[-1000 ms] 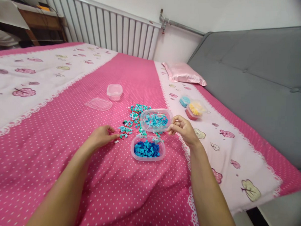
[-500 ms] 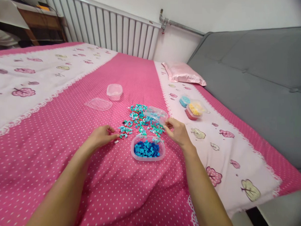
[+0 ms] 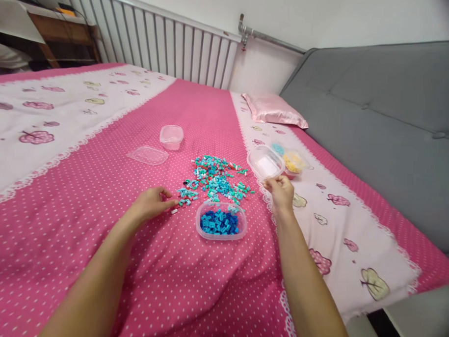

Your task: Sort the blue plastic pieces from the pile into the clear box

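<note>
My right hand point(image 3: 281, 192) pinches the near rim of a clear plastic container point(image 3: 265, 162), raised to the right of a loose pile of small toy building bricks point(image 3: 219, 181). The pile mixes turquoise, green, red and white pieces. At its left edge rests my left hand point(image 3: 154, 203), thumb and fingers apart, with nothing visible between them. A white brick point(image 3: 174, 211) lies just below its thumb tip. Between my forearms stands an oval clear tub point(image 3: 221, 236) with blue bricks point(image 3: 219, 222) inside, lighter on the left and darker on the right.
Beyond the pile are a small clear box point(image 3: 171, 136) and a clear lid point(image 3: 147, 155) on the pink dotted bedspread point(image 3: 155, 289). Tubs of yellow point(image 3: 293, 162) and light blue pieces point(image 3: 278, 148) sit at the right, partly hidden. Farther back are a pink pillow point(image 3: 274, 110) and a grey headboard point(image 3: 376, 94).
My right hand has moved the clear container rightward, off the pile, and tipped it so its inside faces me. More turquoise bricks now show on the pile. My left hand has stayed put.
</note>
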The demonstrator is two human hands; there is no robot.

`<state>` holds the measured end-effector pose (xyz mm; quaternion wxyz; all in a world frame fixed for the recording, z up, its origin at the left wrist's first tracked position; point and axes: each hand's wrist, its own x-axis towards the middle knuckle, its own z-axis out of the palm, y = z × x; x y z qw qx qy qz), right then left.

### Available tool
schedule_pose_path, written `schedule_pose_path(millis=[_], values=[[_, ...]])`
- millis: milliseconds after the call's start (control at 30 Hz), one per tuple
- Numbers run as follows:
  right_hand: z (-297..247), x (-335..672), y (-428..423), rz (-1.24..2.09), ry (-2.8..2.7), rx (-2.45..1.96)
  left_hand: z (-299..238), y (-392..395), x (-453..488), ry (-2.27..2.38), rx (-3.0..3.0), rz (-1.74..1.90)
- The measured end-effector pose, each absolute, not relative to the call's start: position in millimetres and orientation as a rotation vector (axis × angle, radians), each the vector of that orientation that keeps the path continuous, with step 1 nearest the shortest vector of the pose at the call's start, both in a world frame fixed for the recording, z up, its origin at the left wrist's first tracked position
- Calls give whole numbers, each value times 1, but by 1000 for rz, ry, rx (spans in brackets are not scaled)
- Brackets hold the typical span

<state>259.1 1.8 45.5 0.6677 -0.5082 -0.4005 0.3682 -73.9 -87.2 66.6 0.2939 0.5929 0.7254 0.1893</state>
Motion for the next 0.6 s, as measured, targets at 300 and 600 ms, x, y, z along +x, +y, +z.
schedule_pose_path(millis=[300, 600], values=[[28, 274, 18, 1117, -577, -1112, 68, -88, -74, 1959, 1596, 462], [32, 274, 22, 1248, -655, -1100, 68, -87, -75, 1973, 1597, 500]])
